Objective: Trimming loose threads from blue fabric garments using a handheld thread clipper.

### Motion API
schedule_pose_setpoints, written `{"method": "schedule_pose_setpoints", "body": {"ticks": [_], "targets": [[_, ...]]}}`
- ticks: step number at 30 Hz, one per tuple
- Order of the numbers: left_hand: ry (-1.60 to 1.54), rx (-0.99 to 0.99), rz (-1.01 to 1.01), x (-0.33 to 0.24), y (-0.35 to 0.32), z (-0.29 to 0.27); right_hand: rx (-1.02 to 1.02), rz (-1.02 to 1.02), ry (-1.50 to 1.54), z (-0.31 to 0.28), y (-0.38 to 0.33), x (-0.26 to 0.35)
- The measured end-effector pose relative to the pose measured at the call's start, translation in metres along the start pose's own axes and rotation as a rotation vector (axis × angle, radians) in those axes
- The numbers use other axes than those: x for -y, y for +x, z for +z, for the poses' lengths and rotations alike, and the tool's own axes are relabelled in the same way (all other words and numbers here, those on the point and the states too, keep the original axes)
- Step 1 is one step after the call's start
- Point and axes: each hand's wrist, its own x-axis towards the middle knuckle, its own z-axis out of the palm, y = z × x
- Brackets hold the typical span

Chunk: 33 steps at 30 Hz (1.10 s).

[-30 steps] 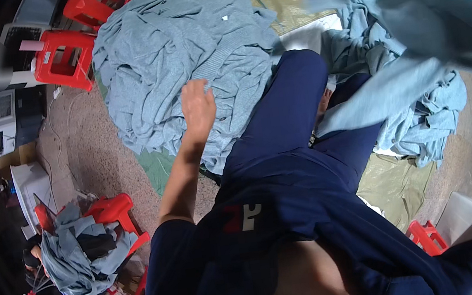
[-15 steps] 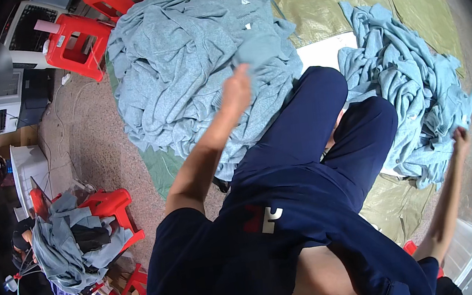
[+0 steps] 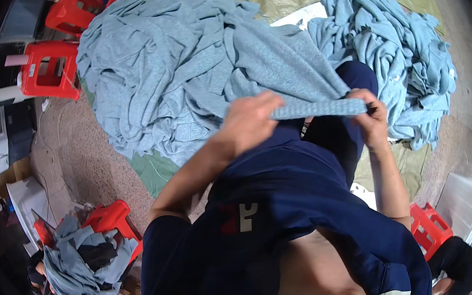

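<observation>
At the left, a large pile of grey-blue knit cloth lies in deep, loose folds on the floor, beyond the left forearm. The left hand is at the pile's near right edge, over the left end of a ribbed band. It is blurred, its fingers partly over the band; whether they pinch the cloth or slide along it cannot be told.

Between the hands, above the person's lap, the band's long axis runs left to right, almost level and fairly straight. It belongs to a grey-blue garment, whose body extends away from the person, up and to the left, to where it meets the pile; the exact boundary is hard to make out. Each hand is about as near the band as the other, one at either end. The garment looks soft and finely flecked, with shallow creases drawing in toward the right hand, while the band is paler and closely ribbed.

The right hand is clenched on the band's right end, close to the dark-trousered right knee. A small dark patch shows at its fingers, too unclear to identify. Farther right, apart from that hand, a smaller heap of similar cloth lies crumpled.
</observation>
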Motion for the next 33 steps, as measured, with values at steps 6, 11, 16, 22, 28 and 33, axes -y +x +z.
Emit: {"method": "schedule_pose_setpoints", "body": {"ticks": [6,11,16,22,28,33], "targets": [[-0.064,0.168,-0.059,0.029,-0.024,-0.028,-0.204,-0.556,-0.117,-0.058,-0.038,0.085],[0.316,0.29,-0.153,0.069,-0.053,-0.032,-0.821,-0.776,-0.126,-0.114,-0.117,0.115],[0.477,0.165,-0.341,0.144,-0.07,-0.049,-0.869,-0.649,0.108,-0.2,-0.204,0.107],[-0.38,-0.589,-0.238,0.072,-0.035,-0.091,-0.508,0.623,-0.607,-0.157,-0.196,0.009],[-0.411,-0.148,0.518,-0.094,0.023,0.01,-0.303,0.28,-0.176,-0.042,-0.1,0.054],[-0.509,0.593,0.513,-0.106,0.027,0.094,0.02,0.368,-0.312,0.002,-0.062,0.029]]}}
